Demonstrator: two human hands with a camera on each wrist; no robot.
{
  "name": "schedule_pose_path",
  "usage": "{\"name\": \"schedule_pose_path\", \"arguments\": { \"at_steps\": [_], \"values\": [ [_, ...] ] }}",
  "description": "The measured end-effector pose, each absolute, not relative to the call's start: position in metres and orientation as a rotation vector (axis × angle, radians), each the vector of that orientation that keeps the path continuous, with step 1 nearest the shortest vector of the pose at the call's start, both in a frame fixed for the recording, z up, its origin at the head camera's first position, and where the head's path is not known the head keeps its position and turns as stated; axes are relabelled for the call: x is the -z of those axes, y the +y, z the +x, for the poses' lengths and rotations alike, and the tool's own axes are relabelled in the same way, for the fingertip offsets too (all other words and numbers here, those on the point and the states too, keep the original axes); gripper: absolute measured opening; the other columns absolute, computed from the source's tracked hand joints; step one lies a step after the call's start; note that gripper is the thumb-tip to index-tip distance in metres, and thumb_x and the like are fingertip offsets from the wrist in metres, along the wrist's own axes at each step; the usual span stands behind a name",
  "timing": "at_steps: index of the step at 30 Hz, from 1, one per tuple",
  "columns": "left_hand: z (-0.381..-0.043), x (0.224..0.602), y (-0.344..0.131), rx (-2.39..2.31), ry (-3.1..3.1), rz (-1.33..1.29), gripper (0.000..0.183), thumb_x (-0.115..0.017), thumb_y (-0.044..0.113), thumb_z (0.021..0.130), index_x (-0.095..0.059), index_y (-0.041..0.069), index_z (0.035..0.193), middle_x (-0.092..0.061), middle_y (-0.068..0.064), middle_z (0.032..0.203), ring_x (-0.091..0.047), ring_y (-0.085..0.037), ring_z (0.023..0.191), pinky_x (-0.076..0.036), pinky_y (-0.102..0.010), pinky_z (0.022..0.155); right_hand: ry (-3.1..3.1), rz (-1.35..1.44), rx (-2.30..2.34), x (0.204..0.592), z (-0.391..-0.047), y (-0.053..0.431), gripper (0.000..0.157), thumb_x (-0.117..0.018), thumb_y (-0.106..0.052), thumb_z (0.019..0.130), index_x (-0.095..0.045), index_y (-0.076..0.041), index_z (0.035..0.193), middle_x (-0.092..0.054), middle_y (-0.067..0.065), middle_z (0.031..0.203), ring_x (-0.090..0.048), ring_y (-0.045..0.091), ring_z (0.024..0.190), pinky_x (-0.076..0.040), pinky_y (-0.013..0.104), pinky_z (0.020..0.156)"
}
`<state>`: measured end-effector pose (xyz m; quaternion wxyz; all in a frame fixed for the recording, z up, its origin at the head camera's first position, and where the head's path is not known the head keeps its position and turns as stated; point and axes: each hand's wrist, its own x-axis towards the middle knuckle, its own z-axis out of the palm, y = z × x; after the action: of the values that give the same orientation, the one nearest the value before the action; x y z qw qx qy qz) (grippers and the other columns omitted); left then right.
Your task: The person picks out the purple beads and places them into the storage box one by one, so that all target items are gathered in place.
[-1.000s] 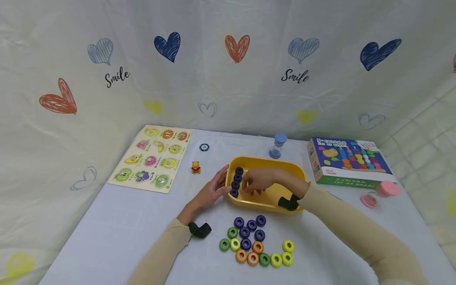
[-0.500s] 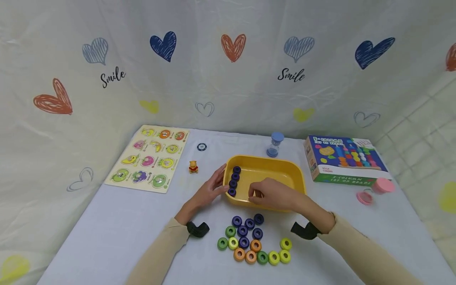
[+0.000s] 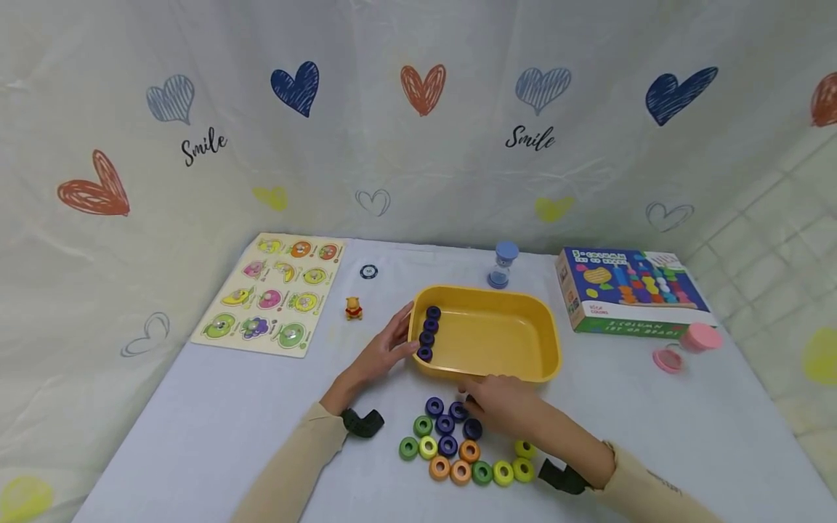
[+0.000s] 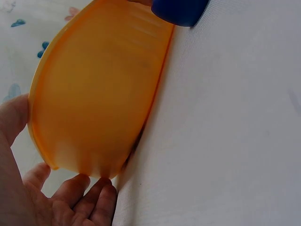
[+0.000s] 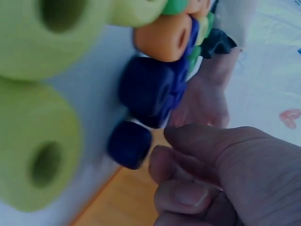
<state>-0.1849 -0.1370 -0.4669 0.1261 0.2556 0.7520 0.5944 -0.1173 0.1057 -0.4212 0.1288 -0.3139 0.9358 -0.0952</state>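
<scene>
My left hand [image 3: 381,352] rests against the left end of a yellow plastic tray [image 3: 549,312]. In the left wrist view its thumb [image 4: 14,115] touches the rim and its fingertips lie along the outer wall. Inside the tray, several dark purple ring beads [image 3: 431,325] form a row by the left wall. My right hand [image 3: 506,407] is over loose beads at the tray's front edge, fingers bent. In the right wrist view its thumb and forefinger stand slightly apart beside a dark blue-purple bead [image 5: 130,144], with no grip on it plain to see.
Green, yellow, orange and purple beads [image 3: 461,473] lie in front of the tray. Around it are a fruit puzzle board [image 3: 268,290], a bear figurine [image 3: 354,309], a round chip [image 3: 369,272], a blue hourglass [image 3: 503,264], a bead-set box [image 3: 628,290] and a pink item [image 3: 701,338].
My right hand has moved out of the tray toward me, to the loose beads in front of it. The left hand keeps its place at the tray's left end. The head view has shifted slightly.
</scene>
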Motion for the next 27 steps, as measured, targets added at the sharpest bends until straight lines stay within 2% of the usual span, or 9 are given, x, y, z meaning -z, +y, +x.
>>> {"name": "schedule_pose_path", "arguments": {
  "at_steps": [5,10,14,19,27],
  "values": [
    [-0.185,0.468,-0.136,-1.731,2.188,0.745,0.068,-0.050,0.014,0.092,-0.008,0.012,0.146,-0.020,-0.015,0.146,-0.029,-0.027,0.130,-0.025,-0.040,0.105,2.817,-0.938,0.266,0.432,-0.113,0.115,0.013,-0.066,-0.021,0.081,-0.062,-0.015,0.092,-0.055,-0.009,0.075,-0.044,0.005,0.059,-0.042,0.023,0.055],
    [-0.185,0.469,-0.136,-1.739,2.198,0.740,0.068,-0.050,0.014,0.092,-0.009,0.012,0.146,-0.021,-0.014,0.146,-0.029,-0.025,0.130,-0.025,-0.039,0.105,2.821,-1.016,0.347,0.437,-0.113,0.128,0.015,-0.065,-0.022,0.082,-0.064,-0.016,0.095,-0.057,-0.010,0.081,-0.045,0.003,0.067,-0.045,0.025,0.065],
    [-0.185,0.469,-0.135,-1.746,2.189,0.761,0.068,-0.050,0.013,0.092,-0.008,0.011,0.145,-0.021,-0.015,0.146,-0.029,-0.026,0.130,-0.025,-0.040,0.105,2.779,-0.973,0.452,0.435,-0.111,0.140,0.018,-0.066,-0.022,0.081,-0.064,-0.016,0.098,-0.053,-0.013,0.078,-0.044,0.003,0.065,-0.043,0.023,0.061],
    [-0.184,0.471,-0.134,-1.737,2.201,0.759,0.068,-0.050,0.015,0.092,-0.008,0.011,0.145,-0.020,-0.016,0.146,-0.029,-0.028,0.130,-0.025,-0.044,0.104,2.716,-0.792,0.513,0.435,-0.106,0.158,0.022,-0.067,-0.023,0.081,-0.063,-0.018,0.102,-0.047,-0.015,0.071,-0.043,0.004,0.060,-0.039,0.020,0.053],
    [-0.184,0.472,-0.135,-1.724,2.212,0.719,0.068,-0.051,0.019,0.092,-0.008,0.015,0.146,-0.021,-0.011,0.147,-0.029,-0.024,0.130,-0.025,-0.040,0.105,2.559,-0.590,0.741,0.441,-0.101,0.199,0.028,-0.066,-0.027,0.082,-0.061,-0.016,0.107,-0.051,-0.011,0.067,-0.046,0.006,0.058,-0.041,0.022,0.050]
  ]
}}
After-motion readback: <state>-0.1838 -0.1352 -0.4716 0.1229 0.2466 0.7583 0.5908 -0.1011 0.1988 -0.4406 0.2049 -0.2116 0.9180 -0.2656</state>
